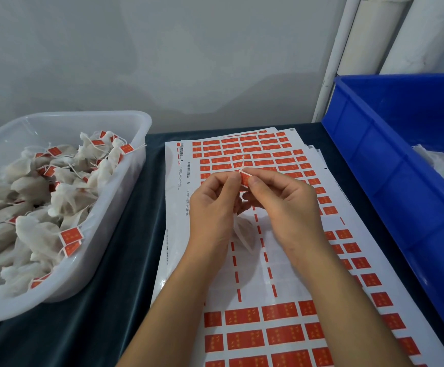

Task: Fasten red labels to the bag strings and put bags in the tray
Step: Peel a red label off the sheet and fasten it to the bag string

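My left hand (212,205) and my right hand (281,200) meet above the label sheets and together pinch one red label (245,179) folded over a white bag string (242,164) whose end sticks up past my fingertips. A small white mesh bag (243,231) hangs below and between my hands, partly hidden by them. Under my hands lie white sheets of red labels (244,316), with several rows peeled off. At the left stands a translucent white tray (136,144) heaped with labelled bags (43,207).
A blue plastic crate (390,165) stands at the right with unlabelled white bags (443,165) in it. The table has a dark cloth (125,250). A grey wall rises behind, with white rolls (369,33) leaning at the back right.
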A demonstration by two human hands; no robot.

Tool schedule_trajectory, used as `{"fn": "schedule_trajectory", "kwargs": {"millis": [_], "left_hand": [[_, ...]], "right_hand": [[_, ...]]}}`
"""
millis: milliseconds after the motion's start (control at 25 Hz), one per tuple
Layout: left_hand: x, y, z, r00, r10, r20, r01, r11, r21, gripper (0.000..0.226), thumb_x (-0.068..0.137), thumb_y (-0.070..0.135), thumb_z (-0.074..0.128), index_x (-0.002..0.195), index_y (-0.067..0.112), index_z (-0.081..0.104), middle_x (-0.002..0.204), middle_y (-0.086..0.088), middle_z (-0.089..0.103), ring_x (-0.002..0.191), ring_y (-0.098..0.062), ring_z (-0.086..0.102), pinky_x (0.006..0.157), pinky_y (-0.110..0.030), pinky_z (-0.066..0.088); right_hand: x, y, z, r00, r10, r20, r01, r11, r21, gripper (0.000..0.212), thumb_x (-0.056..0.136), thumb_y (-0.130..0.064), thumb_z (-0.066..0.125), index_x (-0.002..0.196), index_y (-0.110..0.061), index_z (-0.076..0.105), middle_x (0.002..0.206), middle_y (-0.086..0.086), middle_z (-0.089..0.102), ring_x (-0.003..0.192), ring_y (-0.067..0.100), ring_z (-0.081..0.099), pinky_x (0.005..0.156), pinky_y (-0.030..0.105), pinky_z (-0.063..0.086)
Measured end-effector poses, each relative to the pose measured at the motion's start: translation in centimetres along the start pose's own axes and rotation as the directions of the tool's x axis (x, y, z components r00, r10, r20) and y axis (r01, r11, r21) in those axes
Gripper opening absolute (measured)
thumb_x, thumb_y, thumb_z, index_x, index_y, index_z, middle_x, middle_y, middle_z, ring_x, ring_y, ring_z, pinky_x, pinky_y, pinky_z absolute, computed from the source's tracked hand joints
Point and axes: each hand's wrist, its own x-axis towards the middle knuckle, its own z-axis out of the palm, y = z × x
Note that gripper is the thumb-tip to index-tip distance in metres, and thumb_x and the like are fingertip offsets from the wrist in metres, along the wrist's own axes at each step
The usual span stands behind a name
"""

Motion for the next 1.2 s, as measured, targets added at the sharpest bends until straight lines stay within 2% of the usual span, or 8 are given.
{"fn": "schedule_trajectory", "kwargs": {"millis": [240, 440, 680, 920, 1200], "left_hand": [[0.01, -0.29, 0.16, 0.999, 0.041, -0.014, -0.040, 0.996, 0.080, 0.016, 0.103, 0.028, 0.064, 0.101, 0.019, 0.076, 0.093, 0.004, 0.078, 0.085, -0.012, 0.075, 0.072, -0.024, 0.062], [0.13, -0.29, -0.02, 0.998, 0.070, -0.001, -0.069, 0.992, 0.103, 0.011, 0.102, 0.021, 0.066, 0.099, 0.017, 0.076, 0.091, 0.005, 0.077, 0.080, -0.010, 0.073, 0.072, -0.024, 0.061], [-0.17, -0.25, 0.17, 0.990, 0.096, 0.102, -0.117, 0.968, 0.222, 0.016, 0.104, 0.026, 0.062, 0.101, 0.016, 0.073, 0.083, 0.008, 0.073, 0.079, -0.010, 0.072, 0.073, -0.022, 0.060], [-0.39, -0.38, 0.47, 0.986, 0.095, 0.135, -0.126, 0.961, 0.245, 0.010, 0.103, 0.022, 0.064, 0.102, 0.014, 0.069, 0.083, 0.009, 0.071, 0.081, -0.012, 0.072, 0.072, -0.021, 0.060], [-0.27, -0.47, 0.38, 0.986, 0.092, 0.143, -0.127, 0.956, 0.263, 0.007, 0.103, 0.017, 0.064, 0.099, 0.017, 0.070, 0.088, 0.005, 0.074, 0.087, -0.019, 0.073, 0.076, -0.026, 0.063]], "right_hand": [[0.14, 0.20, -0.07, 0.998, -0.010, -0.055, 0.008, 0.999, -0.041, 0.015, 0.097, -0.028, 0.069, 0.106, -0.037, 0.076, 0.099, -0.024, 0.076, 0.093, 0.000, 0.074, 0.078, 0.020, 0.061], [0.30, 0.37, -0.14, 0.996, -0.004, -0.093, 0.001, 1.000, -0.027, 0.010, 0.098, -0.028, 0.068, 0.104, -0.031, 0.076, 0.097, -0.019, 0.076, 0.095, 0.003, 0.073, 0.081, 0.023, 0.062], [0.35, 0.52, -0.06, 0.994, -0.007, -0.112, -0.003, 0.996, -0.088, 0.005, 0.096, -0.031, 0.071, 0.098, -0.031, 0.075, 0.092, -0.017, 0.075, 0.094, 0.007, 0.072, 0.081, 0.030, 0.064], [0.25, 0.55, -0.19, 0.988, 0.018, -0.150, -0.029, 0.997, -0.071, 0.008, 0.098, -0.034, 0.069, 0.093, -0.032, 0.075, 0.091, -0.019, 0.075, 0.091, 0.004, 0.072, 0.075, 0.022, 0.062], [0.37, 0.07, -0.07, 0.986, 0.051, -0.159, -0.045, 0.998, 0.046, 0.011, 0.098, -0.032, 0.067, 0.090, -0.032, 0.074, 0.089, -0.019, 0.075, 0.090, 0.002, 0.072, 0.067, 0.013, 0.056]]}}
